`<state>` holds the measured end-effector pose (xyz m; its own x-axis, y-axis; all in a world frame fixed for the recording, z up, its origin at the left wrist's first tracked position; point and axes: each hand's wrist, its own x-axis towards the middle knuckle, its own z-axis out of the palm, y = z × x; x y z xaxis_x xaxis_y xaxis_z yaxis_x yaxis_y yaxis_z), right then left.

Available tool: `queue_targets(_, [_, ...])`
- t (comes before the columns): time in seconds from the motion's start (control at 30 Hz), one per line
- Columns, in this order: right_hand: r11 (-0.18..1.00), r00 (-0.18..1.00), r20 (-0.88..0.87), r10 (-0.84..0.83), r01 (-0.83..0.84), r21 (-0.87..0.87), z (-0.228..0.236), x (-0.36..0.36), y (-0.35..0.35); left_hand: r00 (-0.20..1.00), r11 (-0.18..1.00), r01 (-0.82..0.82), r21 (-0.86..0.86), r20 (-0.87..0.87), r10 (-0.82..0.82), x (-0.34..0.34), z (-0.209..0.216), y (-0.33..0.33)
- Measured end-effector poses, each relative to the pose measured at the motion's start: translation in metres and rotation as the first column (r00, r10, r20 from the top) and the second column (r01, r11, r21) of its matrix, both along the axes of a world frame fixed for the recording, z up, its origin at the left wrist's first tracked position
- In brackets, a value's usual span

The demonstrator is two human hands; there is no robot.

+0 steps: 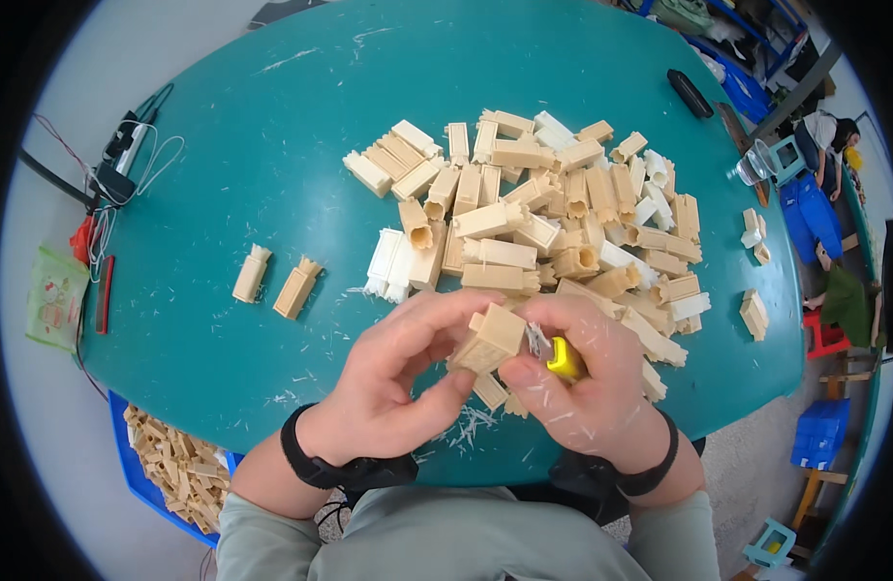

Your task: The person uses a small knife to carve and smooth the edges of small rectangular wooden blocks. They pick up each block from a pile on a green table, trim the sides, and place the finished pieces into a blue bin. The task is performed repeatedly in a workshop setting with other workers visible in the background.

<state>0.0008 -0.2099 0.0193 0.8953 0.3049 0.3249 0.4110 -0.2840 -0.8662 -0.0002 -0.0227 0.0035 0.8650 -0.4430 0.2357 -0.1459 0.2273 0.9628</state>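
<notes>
My left hand (384,382) pinches a beige rectangular plastic piece (492,339) between thumb and fingers, tilted above the near part of the table. In my right hand (606,387) is a small yellow-handled tool (565,360), gripped close against the right side of that piece. Its working end is hidden by fingers and pale shavings, so its exact kind does not show. Thin shavings also cling to my right thumb. Just beyond both hands spreads a large heap of similar beige and white pieces (505,218), many with jagged ends.
Two beige pieces (297,288) lie apart at the left of the green table (243,194). Shavings (471,426) litter its near edge. A blue bin (127,465) of pieces stands lower left. At right are a black case (690,93) and a clear cup (754,165).
</notes>
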Motion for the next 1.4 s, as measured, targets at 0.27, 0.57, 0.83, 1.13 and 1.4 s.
queue_targets(0.27, [0.997,0.994,0.083,0.070,-0.066,-0.045,-0.004,0.001,0.003,0.994,0.992,-0.081,-0.101,0.060,0.088,0.000,-0.006,0.001])
queue_targets(0.57, [0.991,0.997,0.023,0.074,-0.071,-0.117,0.002,-0.004,0.005,0.881,0.932,-0.357,-0.063,0.309,0.358,-0.002,-0.008,-0.001])
queue_targets(0.83, [0.988,0.998,0.024,0.066,-0.062,-0.144,-0.001,-0.005,0.005,0.804,0.902,-0.430,0.037,0.469,0.365,0.000,-0.009,0.000])
queue_targets(1.13, [0.987,0.997,0.060,0.058,-0.048,-0.156,-0.002,-0.004,0.006,0.797,0.890,-0.455,-0.006,0.444,0.410,-0.003,-0.009,-0.001])
queue_targets(1.4, [0.984,0.992,0.105,0.075,-0.057,-0.170,-0.007,-0.003,0.004,0.847,0.918,-0.397,0.008,0.389,0.363,-0.004,-0.009,0.002])
